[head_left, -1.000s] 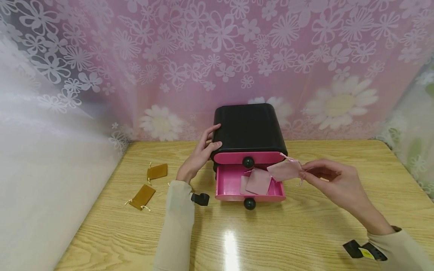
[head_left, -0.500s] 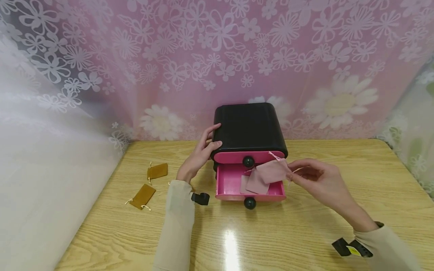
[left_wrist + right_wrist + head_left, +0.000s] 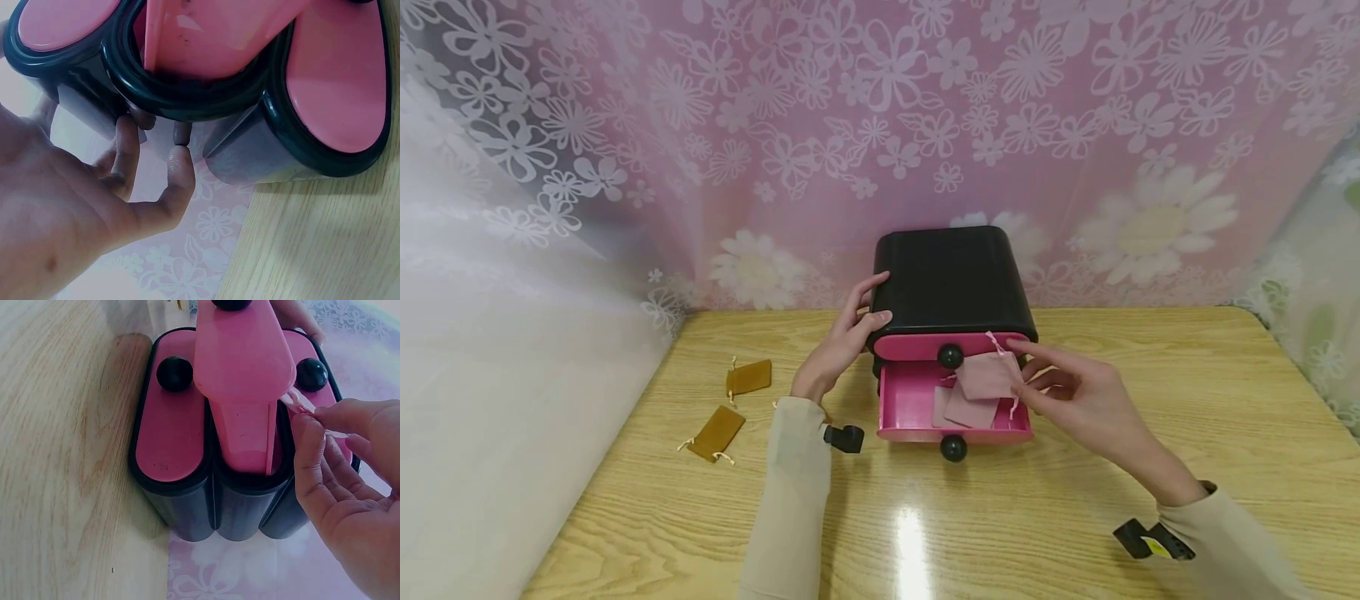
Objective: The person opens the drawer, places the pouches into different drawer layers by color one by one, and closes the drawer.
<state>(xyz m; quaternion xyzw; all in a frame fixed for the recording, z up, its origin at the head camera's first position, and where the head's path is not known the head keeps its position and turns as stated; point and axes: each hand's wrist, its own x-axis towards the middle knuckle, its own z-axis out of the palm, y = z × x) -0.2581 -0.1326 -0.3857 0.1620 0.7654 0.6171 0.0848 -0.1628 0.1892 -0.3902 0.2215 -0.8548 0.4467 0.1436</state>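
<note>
A black drawer unit [image 3: 951, 279] with pink fronts stands on the table, its middle drawer [image 3: 898, 400] pulled out. My left hand [image 3: 838, 346] grips the unit's left side, thumb and fingertip at the top edge; in the left wrist view, fingers bend against the black shell [image 3: 187, 103]. My right hand [image 3: 1078, 392] pinches a pink drawstring pouch [image 3: 988, 375] by its right end, above the open drawer. Beneath it, more pink pouches [image 3: 966, 410] lie in the drawer, partly covered. In the right wrist view, thumb and finger meet on the pouch [image 3: 301, 403], mostly hidden behind the drawer front.
Two brown drawstring pouches [image 3: 748, 377] with cream cords lie on the wooden table [image 3: 647, 517] to the left. A cream cord end shows beside the left wrist. Behind the unit hangs a pink flowered curtain [image 3: 820, 167], close to its back.
My right hand has moved left with the pink pouch, from the drawer's right edge to over the pouches inside. The left hand stays on the unit.
</note>
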